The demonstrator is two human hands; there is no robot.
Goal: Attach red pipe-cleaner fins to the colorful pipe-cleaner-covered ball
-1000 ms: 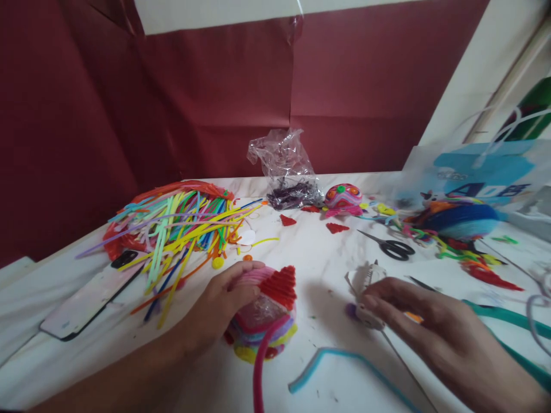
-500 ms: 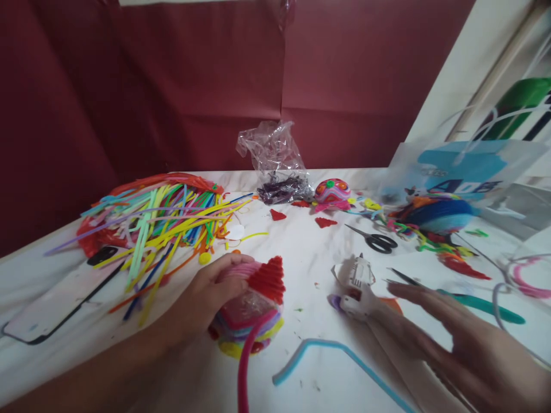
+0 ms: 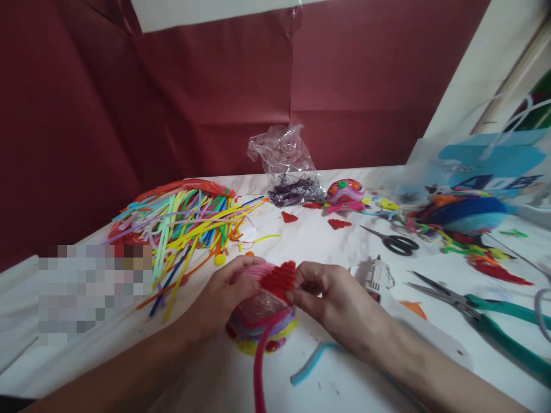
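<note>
Toward the table's (image 3: 318,246) near edge, at the middle, sits the round craft (image 3: 262,305), its thick pink strand (image 3: 260,358) trailing forward. The left hand (image 3: 219,295) grasps its left side, as it did a moment ago. The change is in the right hand (image 3: 336,292): it has let go of the glue gun (image 3: 377,276) and now pinches the right edge of the ridged red triangle (image 3: 279,277). Both hands are thus on the work, which suggests pressing or adjusting that piece rather than gluing. The gun lies beyond the right wrist, unheld. Near the table's back right corner stands a translucent bag (image 3: 486,159), printed with a large A; I cannot read the remaining characters or the smaller pale lettering with certainty.
</note>
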